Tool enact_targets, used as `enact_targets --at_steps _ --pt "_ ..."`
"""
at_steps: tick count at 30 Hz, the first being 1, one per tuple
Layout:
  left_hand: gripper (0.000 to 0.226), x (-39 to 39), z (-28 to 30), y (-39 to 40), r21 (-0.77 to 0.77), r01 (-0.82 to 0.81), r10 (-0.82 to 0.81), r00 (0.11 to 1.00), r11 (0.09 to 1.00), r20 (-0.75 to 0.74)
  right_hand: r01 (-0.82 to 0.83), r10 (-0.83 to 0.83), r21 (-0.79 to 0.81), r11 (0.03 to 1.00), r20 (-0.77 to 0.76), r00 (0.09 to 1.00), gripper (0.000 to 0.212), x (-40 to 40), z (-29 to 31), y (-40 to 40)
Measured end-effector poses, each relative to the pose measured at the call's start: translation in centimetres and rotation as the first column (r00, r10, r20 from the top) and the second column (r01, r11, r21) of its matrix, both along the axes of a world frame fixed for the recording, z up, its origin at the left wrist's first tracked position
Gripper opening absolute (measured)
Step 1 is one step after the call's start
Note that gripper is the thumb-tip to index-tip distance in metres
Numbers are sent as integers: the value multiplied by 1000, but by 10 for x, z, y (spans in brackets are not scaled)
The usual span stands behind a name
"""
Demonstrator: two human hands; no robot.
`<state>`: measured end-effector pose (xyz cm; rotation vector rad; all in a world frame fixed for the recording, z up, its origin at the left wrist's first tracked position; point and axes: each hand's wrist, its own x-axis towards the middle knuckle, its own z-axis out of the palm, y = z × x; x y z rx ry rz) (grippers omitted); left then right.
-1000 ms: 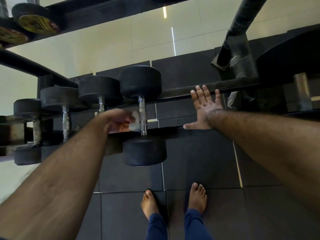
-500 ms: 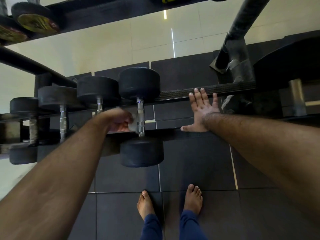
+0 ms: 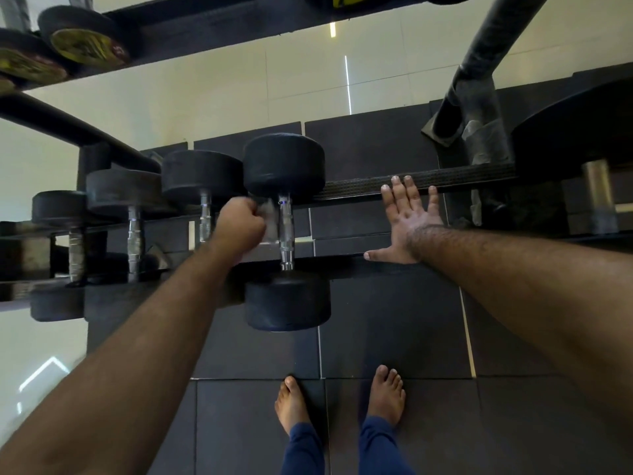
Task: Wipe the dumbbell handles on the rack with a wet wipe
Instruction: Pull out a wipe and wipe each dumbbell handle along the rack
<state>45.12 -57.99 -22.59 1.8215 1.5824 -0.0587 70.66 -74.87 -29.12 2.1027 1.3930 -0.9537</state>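
Several black dumbbells lie across the two rails of the rack (image 3: 445, 181). The rightmost dumbbell (image 3: 286, 299) has a chrome handle (image 3: 286, 231). My left hand (image 3: 239, 228) is curled round a white wet wipe (image 3: 270, 217) and holds it against the left side of that handle, near its upper end. My right hand (image 3: 407, 221) lies flat with spread fingers across the rack's rails, to the right of that dumbbell. Left of it, the other dumbbells' chrome handles (image 3: 134, 234) show; the nearest one (image 3: 205, 221) is partly hidden by my left hand.
An upper shelf (image 3: 205, 18) carries yellow-faced weights (image 3: 85, 46). A black slanted rack post (image 3: 479, 63) rises at the right, beside a large dark weight (image 3: 575, 132). My bare feet (image 3: 342, 399) stand on dark floor tiles below the rack.
My left hand with the wipe has slid up along the handle, from its lower middle toward the far head. My right hand stays flat on the rails.
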Motion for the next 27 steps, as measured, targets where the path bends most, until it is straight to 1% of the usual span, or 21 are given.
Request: enact_targets --at_steps 1,2,3,5,6,7,8,9,10,11,12,13,14,15,16,17,18,19,22,25,27 --pt "16 2 0 -4 236 145 -138 989 961 -48 -2 2 0 1000 3 1000 153 -1 0 0" --pt "20 2 -3 -10 376 310 -280 951 873 -134 -2 2 1 1000 6 1000 153 -2 0 1" --pt "23 1 -8 -15 422 490 -444 871 762 -210 0 0 2 1000 9 1000 153 -2 0 1" --pt "32 0 -13 -20 398 772 -708 624 496 -329 5 -5 1 1000 10 1000 152 -3 2 2" --pt "35 -2 -17 -20 352 865 -787 483 359 -384 6 -6 -1 1000 8 1000 152 -3 2 2" --pt "35 -3 -17 -18 275 924 -843 360 265 -400 6 -6 -1 1000 6 1000 153 -3 2 1" --pt "34 -3 -14 -16 154 958 -886 282 241 -368 4 -4 3 1000 4 1000 153 -3 1 1" --pt "33 -2 -7 -14 26 966 -921 255 259 -295 3 -3 8 1000 3 1000 153 -3 0 1" --pt "32 0 -1 -13 -113 950 -941 263 291 -212 3 -3 14 1000 2 1000 153 -2 -1 0" --pt "29 2 4 -11 -176 930 -941 293 321 -167 2 -2 19 1000 3 1000 152 -1 -2 -1" --pt "25 4 8 -8 -131 918 -920 352 375 -169 0 0 22 1000 6 1000 152 0 -3 -2" --pt "21 6 9 -4 -16 899 -883 427 439 -195 -1 1 23 1000 6 1000 152 -1 -3 -2" --pt "18 8 8 0 168 873 -833 488 459 -262 -2 2 24 1000 6 1000 152 -2 -3 -2" --pt "20 8 4 4 351 832 -770 540 429 -339 -4 4 27 1000 6 1000 152 -2 -4 -2" --pt "24 8 0 7 483 800 -728 561 355 -395 -6 6 30 1000 9 1000 151 -3 -4 -1" --pt "27 9 -7 8 558 791 -714 540 251 -445 -7 6 32 999 13 1000 152 -3 -5 -1" --pt "28 8 -15 10 558 815 -724 479 157 -496 -5 4 32 999 16 1000 152 -2 -4 0" --pt "29 6 -21 9 517 849 -738 415 105 -532 -2 1 32 999 16 1000 152 -1 -4 0" --pt "28 1 -27 -2 400 904 -780 359 152 -514 0 -1 39 999 15 1000 153 -1 -4 -2" --pt "21 -2 -18 -16 156 963 -921 259 222 -290 6 -6 37 999 11 1000 152 -2 -4 -2" --pt "20 -2 -11 -21 -28 960 -947 271 280 -171 13 -13 34 999 7 1000 153 -4 -3 0"
